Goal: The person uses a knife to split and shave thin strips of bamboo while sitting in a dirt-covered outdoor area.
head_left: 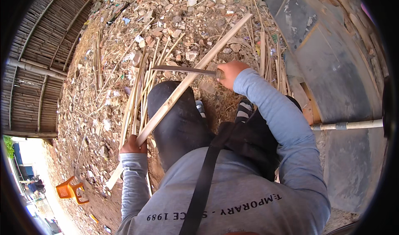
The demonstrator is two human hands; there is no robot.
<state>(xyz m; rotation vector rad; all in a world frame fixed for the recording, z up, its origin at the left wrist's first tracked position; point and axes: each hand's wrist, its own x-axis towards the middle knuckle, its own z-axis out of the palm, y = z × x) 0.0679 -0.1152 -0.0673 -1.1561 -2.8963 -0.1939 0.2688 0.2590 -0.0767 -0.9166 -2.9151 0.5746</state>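
Observation:
A long pale bamboo strip (167, 106) slants across my raised left knee, from the lower left up to the far right. My left hand (133, 145) is closed round its lower part, and its end sticks out below that hand. The dark handle of a long, slightly curved knife (176, 68) is gripped in my right hand (232, 74). Its blade points left and crosses the strip above the knee; whether it cuts into the strip, I cannot tell. Beside my left leg lies a bundle of thin bamboo strips (137, 94).
Stones, broken brick and litter cover the ground (178, 23). More split strips (277, 71) lie at right, near large grey sheets (336, 73) and a pale pole (353, 125). A bamboo-slat wall (37, 35) stands at left. An orange plastic chair (71, 190) is at lower left.

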